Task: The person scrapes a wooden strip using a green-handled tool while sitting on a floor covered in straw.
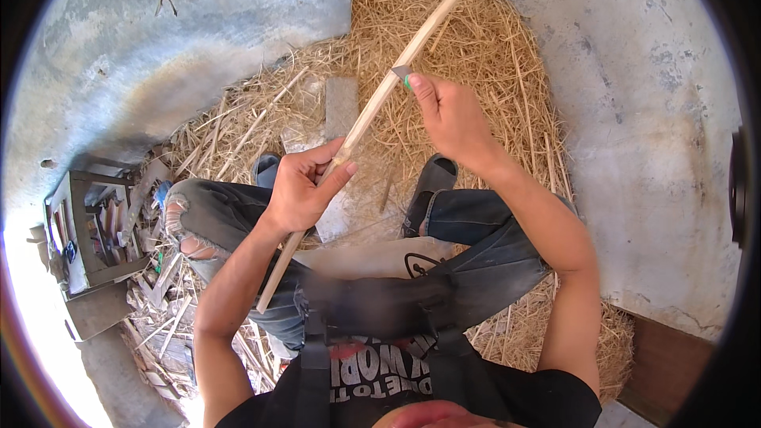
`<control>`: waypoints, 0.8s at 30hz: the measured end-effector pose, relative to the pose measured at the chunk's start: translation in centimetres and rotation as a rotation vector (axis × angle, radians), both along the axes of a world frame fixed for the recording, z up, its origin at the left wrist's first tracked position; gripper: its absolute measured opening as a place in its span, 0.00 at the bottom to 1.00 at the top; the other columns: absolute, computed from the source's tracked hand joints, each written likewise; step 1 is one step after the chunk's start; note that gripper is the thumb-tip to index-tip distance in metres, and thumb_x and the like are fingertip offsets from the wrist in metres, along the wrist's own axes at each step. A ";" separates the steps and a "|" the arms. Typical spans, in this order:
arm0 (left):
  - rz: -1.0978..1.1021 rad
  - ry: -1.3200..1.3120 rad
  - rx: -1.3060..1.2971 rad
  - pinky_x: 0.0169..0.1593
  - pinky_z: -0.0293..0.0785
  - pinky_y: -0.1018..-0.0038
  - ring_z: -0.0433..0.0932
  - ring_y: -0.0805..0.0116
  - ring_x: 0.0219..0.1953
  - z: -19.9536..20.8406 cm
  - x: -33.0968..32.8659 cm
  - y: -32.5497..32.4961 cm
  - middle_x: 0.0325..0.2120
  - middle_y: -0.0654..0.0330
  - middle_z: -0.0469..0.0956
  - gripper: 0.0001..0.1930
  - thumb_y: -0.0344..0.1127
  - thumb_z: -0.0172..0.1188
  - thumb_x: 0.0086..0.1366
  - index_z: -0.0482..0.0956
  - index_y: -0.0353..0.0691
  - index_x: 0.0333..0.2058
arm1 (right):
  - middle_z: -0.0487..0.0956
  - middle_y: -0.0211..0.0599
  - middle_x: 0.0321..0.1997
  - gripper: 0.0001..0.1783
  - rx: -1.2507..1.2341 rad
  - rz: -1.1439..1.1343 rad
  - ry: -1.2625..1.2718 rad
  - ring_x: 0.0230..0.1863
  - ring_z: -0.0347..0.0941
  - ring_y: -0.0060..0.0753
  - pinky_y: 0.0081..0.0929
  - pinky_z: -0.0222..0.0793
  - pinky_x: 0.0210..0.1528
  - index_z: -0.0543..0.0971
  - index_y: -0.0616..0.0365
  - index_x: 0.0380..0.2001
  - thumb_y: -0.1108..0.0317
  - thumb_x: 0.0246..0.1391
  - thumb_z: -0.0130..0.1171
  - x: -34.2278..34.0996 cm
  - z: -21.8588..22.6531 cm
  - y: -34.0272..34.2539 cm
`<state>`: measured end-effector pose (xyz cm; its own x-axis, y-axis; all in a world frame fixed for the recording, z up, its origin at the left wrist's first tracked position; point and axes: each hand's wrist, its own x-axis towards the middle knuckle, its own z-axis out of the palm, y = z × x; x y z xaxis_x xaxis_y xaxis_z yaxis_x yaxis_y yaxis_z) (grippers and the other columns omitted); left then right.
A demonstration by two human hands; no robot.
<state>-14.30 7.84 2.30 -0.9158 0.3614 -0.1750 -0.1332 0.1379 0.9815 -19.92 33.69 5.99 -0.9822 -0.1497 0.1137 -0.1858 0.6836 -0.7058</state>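
Note:
A long, pale split-bamboo strip [372, 108] runs slantwise from my lap up to the far right. My left hand [304, 190] is closed around it below its middle, with the thumb along the near side. In my right hand [461, 120] is a knife [402, 72]; its short grey blade lies against the strip above my left hand. A bit of green shows at my right thumb, but my fingers hide most of the handle. The strip's lower end passes under my left wrist and over my leg.
Pale shavings [483, 47] heap up in front of me and around my legs. A flat grey slab [342, 107] lies beyond my left hand. Concrete walls [634, 111] stand on both sides, and a wooden box [103, 226] with odds and ends is at left.

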 end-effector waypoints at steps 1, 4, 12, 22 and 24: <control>0.005 -0.028 0.029 0.30 0.62 0.86 0.65 0.90 0.29 0.1 0.0 0.0 0.30 0.75 0.75 0.23 0.27 0.64 0.73 0.74 0.25 0.63 | 0.68 0.45 0.13 0.29 -0.013 0.012 0.016 0.15 0.65 0.42 0.42 0.62 0.24 0.84 0.64 0.42 0.48 0.77 0.44 0.5 -0.9 -0.3; 0.016 -0.068 0.099 0.27 0.59 0.86 0.64 0.90 0.26 -0.1 0.3 0.2 0.27 0.75 0.74 0.22 0.28 0.63 0.73 0.74 0.26 0.62 | 0.69 0.45 0.14 0.29 -0.003 0.044 0.040 0.16 0.66 0.43 0.42 0.63 0.24 0.84 0.64 0.43 0.49 0.77 0.44 1.8 -2.1 -1.0; 0.038 -0.010 0.099 0.25 0.55 0.85 0.61 0.89 0.22 -0.8 -0.2 0.6 0.22 0.78 0.70 0.22 0.30 0.63 0.73 0.75 0.27 0.62 | 0.70 0.47 0.14 0.28 0.017 0.147 0.005 0.17 0.72 0.48 0.45 0.67 0.25 0.84 0.60 0.52 0.48 0.77 0.43 3.4 -1.9 -1.8; 0.049 0.022 0.148 0.25 0.53 0.85 0.59 0.90 0.24 -1.4 -0.9 0.2 0.25 0.77 0.71 0.22 0.28 0.65 0.72 0.76 0.26 0.61 | 0.78 0.55 0.20 0.28 -0.037 0.206 0.016 0.24 0.78 0.60 0.50 0.71 0.29 0.84 0.62 0.42 0.48 0.75 0.45 3.6 -2.3 -2.4; 0.046 0.019 0.172 0.25 0.52 0.85 0.58 0.90 0.23 -1.4 -0.5 0.0 0.24 0.77 0.71 0.22 0.30 0.64 0.73 0.75 0.27 0.62 | 0.79 0.56 0.22 0.28 -0.080 0.110 -0.104 0.26 0.78 0.62 0.51 0.72 0.32 0.84 0.61 0.41 0.47 0.74 0.47 2.1 -0.1 -1.6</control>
